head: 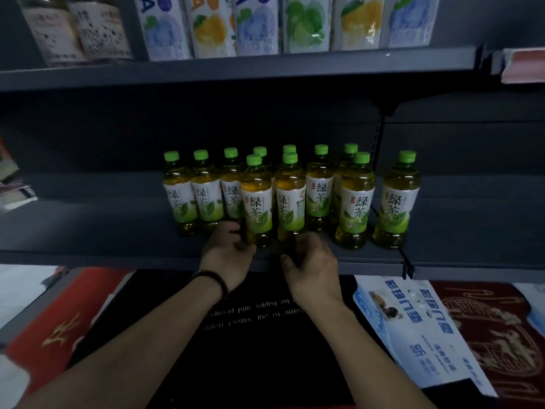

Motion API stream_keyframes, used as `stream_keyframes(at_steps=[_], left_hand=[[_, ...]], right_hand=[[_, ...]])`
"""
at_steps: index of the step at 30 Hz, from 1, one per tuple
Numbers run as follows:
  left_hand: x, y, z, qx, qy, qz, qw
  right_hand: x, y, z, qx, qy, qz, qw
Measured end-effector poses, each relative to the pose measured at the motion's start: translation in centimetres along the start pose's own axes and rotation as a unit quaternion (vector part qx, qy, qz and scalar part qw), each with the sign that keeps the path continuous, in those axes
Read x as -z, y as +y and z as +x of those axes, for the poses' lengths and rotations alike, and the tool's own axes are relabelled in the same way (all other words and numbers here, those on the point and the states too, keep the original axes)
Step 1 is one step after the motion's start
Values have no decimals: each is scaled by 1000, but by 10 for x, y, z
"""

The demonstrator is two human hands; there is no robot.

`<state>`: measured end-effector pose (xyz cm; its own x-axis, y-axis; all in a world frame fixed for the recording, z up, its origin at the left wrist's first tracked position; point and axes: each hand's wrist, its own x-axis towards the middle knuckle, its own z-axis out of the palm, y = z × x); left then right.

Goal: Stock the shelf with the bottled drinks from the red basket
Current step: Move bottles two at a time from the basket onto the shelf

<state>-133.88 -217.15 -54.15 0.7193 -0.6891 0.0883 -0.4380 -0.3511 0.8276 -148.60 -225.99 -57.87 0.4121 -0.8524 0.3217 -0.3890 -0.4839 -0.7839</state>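
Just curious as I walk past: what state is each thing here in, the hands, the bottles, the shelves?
left hand: grips the left front bottle near its base
right hand: grips the right front bottle near its base
other green tea bottles: upright and capped, like the two held
middle shelf: bears all the bottles
pouches: upright on the upper shelf
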Motion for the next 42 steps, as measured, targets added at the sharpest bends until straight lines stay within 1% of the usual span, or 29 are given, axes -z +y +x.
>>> stream_keyframes(at_steps=[2,4,6,7,10,11,12,14,16,17,18,19,21,22,23,24,25,27,28,29,31,32,33,34,35,36,37,39,42], left_hand=[[21,-11,-31,-16,-72,51,996],[42,-26,-66,-27,-175,111,978],[61,-39,-104,-32,-285,171,943],[68,-46,-122,-30,-326,198,924],[76,-73,-160,-30,-404,293,866],[75,-80,-172,-27,-430,324,842],[71,-86,-183,-25,-458,361,812],[59,-94,-202,-38,-521,420,742],[46,-97,-215,-38,-570,457,682],[40,-100,-218,-41,-582,462,668],[37,-103,-218,-47,-588,462,663],[35,-107,-217,-56,-581,458,670],[32,-112,-211,-71,-540,464,699],[31,-115,-209,-75,-520,479,704],[29,-118,-206,-78,-507,494,702],[27,-119,-204,-76,-501,513,693],[24,-121,-202,-77,-500,524,685],[20,-123,-198,-76,-508,520,682],[18,-124,-197,-76,-511,511,687],[16,-124,-196,-82,-510,501,695],[13,-123,-196,-86,-508,491,702],[11,-123,-197,-86,-510,489,702],[9,-124,-197,-86,-513,488,701],[8,-126,-197,-84,-515,493,696],[7,-127,-196,-84,-516,499,691],[7,-129,-196,-81,-518,508,684],[7,-131,-196,-78,-520,517,675],[7,-130,-195,-72,-529,531,658],[6,-128,-196,-63,-537,527,655]], right_hand=[[6,-9,-19,-21,-58,8,998],[10,-17,-44,-33,-135,-7,990],[8,-20,-72,-18,-204,-23,978],[7,-21,-87,-13,-238,-28,971],[5,-18,-125,2,-335,-80,939],[4,-13,-138,-2,-370,-103,923],[2,-7,-151,-29,-415,-116,902],[-7,12,-178,-123,-496,-124,851],[-18,40,-205,-185,-541,-177,801],[-24,54,-218,-191,-550,-211,785],[-29,67,-231,-189,-549,-240,778],[-33,79,-244,-185,-538,-269,777],[-42,99,-265,-178,-490,-314,794],[-47,107,-273,-173,-465,-340,799],[-52,113,-279,-159,-453,-360,800],[-56,117,-285,-145,-450,-367,801],[-62,123,-288,-134,-456,-374,797],[-68,128,-294,-150,-482,-376,777],[-72,138,-299,-185,-482,-363,776],[-75,147,-303,-203,-498,-362,762],[-87,182,-317,-204,-511,-344,761],[-95,196,-324,-251,-500,-316,766],[-99,202,-324,-271,-492,-297,772],[-96,189,-324,-276,-490,-282,777],[-94,180,-319,-281,-503,-276,769],[-90,168,-317,-293,-486,-257,782],[-89,163,-314,-318,-485,-227,783],[-86,160,-313,-323,-481,-182,794],[-79,152,-309,-354,-484,-114,792]])
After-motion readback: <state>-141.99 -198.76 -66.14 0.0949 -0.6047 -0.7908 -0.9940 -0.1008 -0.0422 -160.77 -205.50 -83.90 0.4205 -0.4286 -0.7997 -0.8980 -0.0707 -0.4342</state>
